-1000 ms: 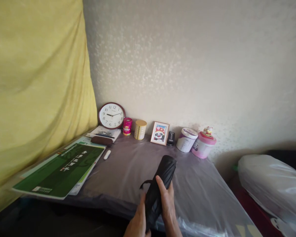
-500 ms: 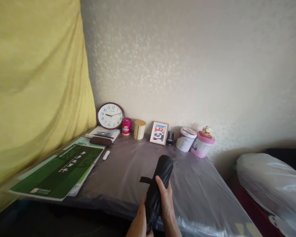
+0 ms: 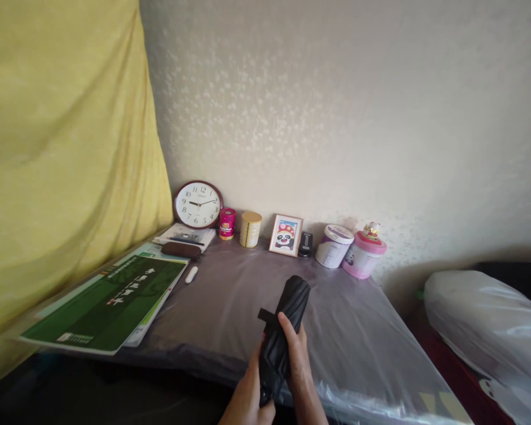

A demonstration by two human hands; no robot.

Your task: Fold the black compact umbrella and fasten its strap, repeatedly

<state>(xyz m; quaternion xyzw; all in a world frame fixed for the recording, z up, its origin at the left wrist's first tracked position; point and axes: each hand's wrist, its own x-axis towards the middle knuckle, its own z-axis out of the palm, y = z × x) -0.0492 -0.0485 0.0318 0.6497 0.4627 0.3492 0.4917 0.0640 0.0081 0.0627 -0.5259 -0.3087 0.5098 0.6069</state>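
Observation:
A black folded umbrella (image 3: 293, 293) is held upright and slightly tilted over the front edge of the table, its loose strap (image 3: 265, 316) sticking out to the left. My right hand (image 3: 297, 354) is closed round its right side, with the thumb lying on the front of the fabric. Lower down, my left hand (image 3: 251, 386) is wrapped about the left side and bottom of the umbrella. Fingers behind the umbrella are hidden.
On the covered table (image 3: 230, 307) lie a green book (image 3: 128, 301), a brown case (image 3: 181, 250) and a small white object (image 3: 192, 274). Along the wall stand a clock (image 3: 199, 205), pink can (image 3: 227, 224), yellow tin (image 3: 250, 230), framed panda picture (image 3: 285, 235) and tubs (image 3: 334, 247).
My left hand has shifted slightly up along the umbrella. The strap has swung closer to the fabric and sits a little higher. My right hand keeps nearly the same place.

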